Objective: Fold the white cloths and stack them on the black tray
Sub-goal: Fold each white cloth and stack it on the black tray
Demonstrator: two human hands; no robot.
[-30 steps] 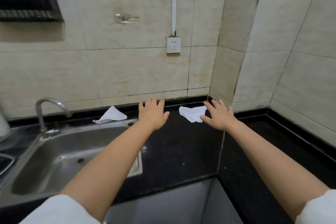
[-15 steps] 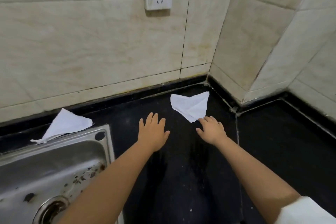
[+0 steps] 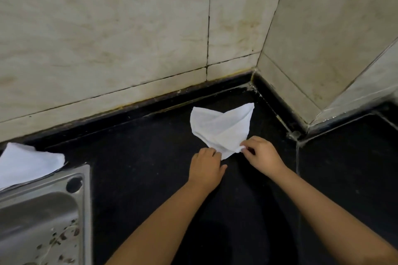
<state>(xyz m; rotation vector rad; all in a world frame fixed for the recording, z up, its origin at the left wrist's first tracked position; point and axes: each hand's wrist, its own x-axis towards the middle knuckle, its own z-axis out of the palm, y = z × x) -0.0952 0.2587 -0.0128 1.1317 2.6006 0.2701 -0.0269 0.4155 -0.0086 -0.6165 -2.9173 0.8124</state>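
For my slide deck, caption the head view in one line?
Both hands, left hand and right hand, grasp a white cloth on the black counter.

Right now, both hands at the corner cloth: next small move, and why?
Probably lift and spread it. The right hand pinches the near tip of the cloth; the left hand touches its edge. It lies crumpled on the counter, unfolded, and no tray is in view.

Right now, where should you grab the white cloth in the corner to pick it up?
Grab the white cloth at its near pointed tip, coming from the front. It lies crumpled on the black counter, narrowing toward you. The right hand already pinches that tip; the left hand rests beside it.
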